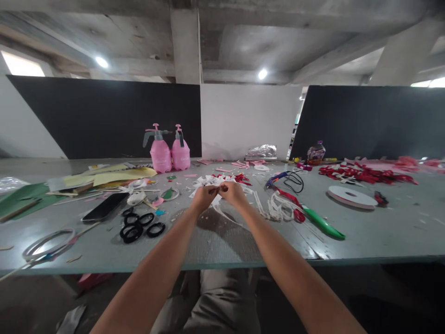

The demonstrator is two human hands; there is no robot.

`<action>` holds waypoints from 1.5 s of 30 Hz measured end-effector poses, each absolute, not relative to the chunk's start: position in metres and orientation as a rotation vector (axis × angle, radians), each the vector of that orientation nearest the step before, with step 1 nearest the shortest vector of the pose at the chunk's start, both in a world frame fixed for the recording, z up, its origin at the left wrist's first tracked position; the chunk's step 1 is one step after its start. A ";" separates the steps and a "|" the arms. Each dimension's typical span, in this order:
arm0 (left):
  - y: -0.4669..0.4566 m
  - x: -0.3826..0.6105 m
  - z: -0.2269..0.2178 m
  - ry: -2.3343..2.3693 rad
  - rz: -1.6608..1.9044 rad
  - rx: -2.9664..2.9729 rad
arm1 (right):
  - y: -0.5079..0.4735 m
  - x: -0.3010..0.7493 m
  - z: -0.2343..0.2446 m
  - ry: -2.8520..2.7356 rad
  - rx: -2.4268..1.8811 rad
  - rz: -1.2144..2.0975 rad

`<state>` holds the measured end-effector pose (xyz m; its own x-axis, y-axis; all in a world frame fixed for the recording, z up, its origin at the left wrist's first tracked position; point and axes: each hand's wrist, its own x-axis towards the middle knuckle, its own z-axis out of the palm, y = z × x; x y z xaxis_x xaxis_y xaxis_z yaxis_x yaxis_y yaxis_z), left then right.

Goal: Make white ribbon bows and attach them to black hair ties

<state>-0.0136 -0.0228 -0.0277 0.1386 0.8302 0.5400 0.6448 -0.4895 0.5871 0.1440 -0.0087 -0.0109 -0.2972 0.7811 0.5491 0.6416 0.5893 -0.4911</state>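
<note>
My left hand (204, 197) and right hand (233, 193) are working together, grip state unclear; looseness is risking snagged white ribbons (206, 180).

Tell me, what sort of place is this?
Probably a handicraft workshop: the long grey table holds a flat, round white spool and a loose heap of shiny red ribbon-like strips.
</note>
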 end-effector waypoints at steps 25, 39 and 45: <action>-0.019 -0.015 -0.027 1.401 1.346 2.133 | -0.014 0.152 -0.004 -2.079 -1.011 0.228; -0.032 -0.012 -0.021 1.516 1.154 2.372 | -0.014 0.146 0.000 -2.186 -1.209 0.003; -0.020 -0.010 -0.024 1.435 1.335 2.177 | -0.009 0.153 -0.005 -2.021 -1.055 0.150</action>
